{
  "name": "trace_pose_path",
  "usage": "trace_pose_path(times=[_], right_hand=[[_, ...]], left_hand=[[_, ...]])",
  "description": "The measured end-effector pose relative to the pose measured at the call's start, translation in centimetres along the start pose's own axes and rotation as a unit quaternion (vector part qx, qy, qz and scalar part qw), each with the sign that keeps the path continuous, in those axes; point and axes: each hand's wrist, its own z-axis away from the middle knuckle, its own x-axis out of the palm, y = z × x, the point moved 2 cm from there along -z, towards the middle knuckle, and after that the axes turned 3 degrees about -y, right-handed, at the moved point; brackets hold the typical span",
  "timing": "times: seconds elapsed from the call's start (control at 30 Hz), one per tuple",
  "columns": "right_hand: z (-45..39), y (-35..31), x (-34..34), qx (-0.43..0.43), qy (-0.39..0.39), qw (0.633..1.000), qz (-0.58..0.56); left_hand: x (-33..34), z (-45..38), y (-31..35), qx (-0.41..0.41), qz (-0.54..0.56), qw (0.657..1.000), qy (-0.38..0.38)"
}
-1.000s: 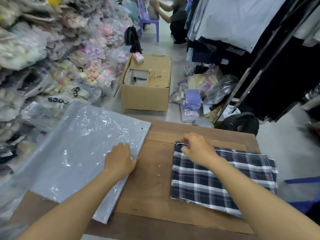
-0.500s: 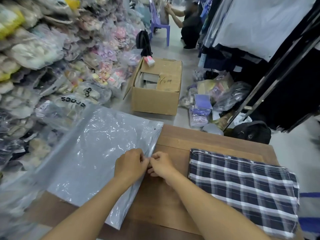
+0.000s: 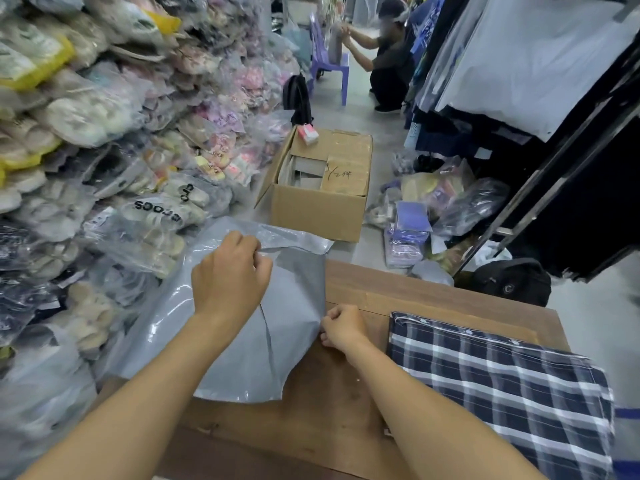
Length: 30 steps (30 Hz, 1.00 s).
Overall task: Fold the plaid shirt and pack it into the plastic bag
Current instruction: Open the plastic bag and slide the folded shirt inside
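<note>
The navy and white plaid shirt (image 3: pixel 498 382) lies folded flat on the right side of the wooden table (image 3: pixel 346 427), with no hand on it. A grey plastic bag (image 3: pixel 277 341) lies on the table's left half, its mouth edge facing right. My left hand (image 3: pixel 230 271) pinches the bag's upper layer and holds it raised above the table. My right hand (image 3: pixel 343 327) grips the lower layer at the mouth edge, down on the wood. The mouth gapes between the two hands.
Piles of bagged shoes and slippers (image 3: pixel 104 150) fill the left side. An open cardboard box (image 3: pixel 322 188) stands on the floor beyond the table. A clothes rack (image 3: pixel 519 98) and a black bag (image 3: pixel 512 282) are at the right. A person (image 3: pixel 388 60) crouches by a purple chair far back.
My right hand left the shirt and came to the bag's edge beside my left. My left hand has since lifted the top layer up and away, opening the mouth.
</note>
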Motion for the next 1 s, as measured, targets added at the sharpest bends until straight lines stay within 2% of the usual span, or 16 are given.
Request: trace_pose_path(times=[0.1, 0.2, 0.33, 0.43, 0.5, 0.6, 0.7, 0.77, 0.83, 0.9, 0.93, 1.0], right_hand=[[-0.2, -0.1, 0.2, 0.007, 0.004, 1.000, -0.002], [-0.3, -0.4, 0.3, 0.016, 0.006, 0.999, -0.030], [-0.4, -0.6, 0.2, 0.000, -0.003, 0.993, -0.116], [-0.1, -0.4, -0.3, 0.004, -0.058, 0.979, -0.194], [-0.2, 0.0, -0.3, -0.001, -0.085, 0.982, -0.172], [-0.3, 0.8, -0.6, -0.005, -0.060, 0.992, -0.111], [-0.8, 1.8, -1.0, 0.015, -0.045, 0.992, -0.119], [-0.8, 1.9, -1.3, 0.018, -0.061, 0.992, -0.111], [-0.5, 1.3, -2.1, -0.024, -0.093, 0.995, -0.030], [0.4, 0.3, -4.2, -0.114, -0.138, 0.974, 0.137], [0.8, -0.2, -5.5, -0.159, -0.152, 0.944, 0.245], [1.6, -0.3, -8.1, -0.218, -0.172, 0.845, 0.456]], left_hand=[[-1.6, -0.8, 0.3, 0.004, 0.001, 0.999, 0.034], [-1.9, -0.7, 0.6, -0.003, 0.032, 0.999, 0.032], [0.0, 0.4, 1.0, -0.009, 0.039, 0.999, -0.036], [2.0, 1.4, 1.6, -0.010, 0.049, 0.995, -0.087], [2.7, 1.8, 2.4, -0.013, 0.055, 0.993, -0.105], [2.7, 1.8, 3.3, 0.007, 0.046, 0.996, -0.081], [1.6, 0.5, 3.2, 0.015, 0.044, 0.999, -0.003], [1.1, -0.3, 3.1, 0.013, 0.048, 0.999, 0.001], [1.5, -0.6, 3.1, -0.001, 0.070, 0.997, -0.044], [2.2, -0.2, 3.4, -0.003, 0.084, 0.992, -0.091], [2.6, 0.2, 3.5, 0.005, 0.084, 0.991, -0.105], [3.6, 1.1, 3.7, 0.014, 0.082, 0.988, -0.126]])
